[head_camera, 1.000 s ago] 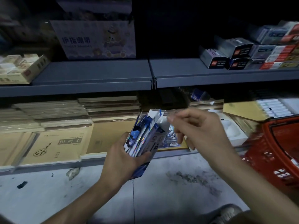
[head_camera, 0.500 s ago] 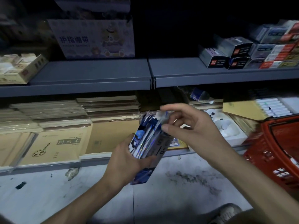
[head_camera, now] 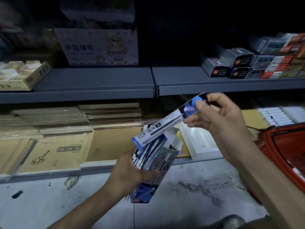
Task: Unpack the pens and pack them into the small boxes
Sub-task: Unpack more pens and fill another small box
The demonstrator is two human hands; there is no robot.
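1. Grey metal shelving (head_camera: 102, 83) filled the head view, with tan paper sketchbooks (head_camera: 54, 152) stacked on the lower shelf and small dark cardboard boxes (head_camera: 231, 63) on the upper right.
2. A red plastic basket (head_camera: 288, 146) showed at the right edge, beside the pale scuffed floor (head_camera: 181, 204).
3. My left hand (head_camera: 130, 172) gripped the open blue-and-white cardboard pen box (head_camera: 165, 161) around its middle, fingers curled round it, holding it tilted in front of the lower shelf.
4. My right hand (head_camera: 219, 119) pinched the upper end of a long flat blue-and-white pen packet (head_camera: 165, 126) between thumb and fingertips.
5. That packet slanted down to the left, its lower end at the box's open mouth, above other packets standing inside.
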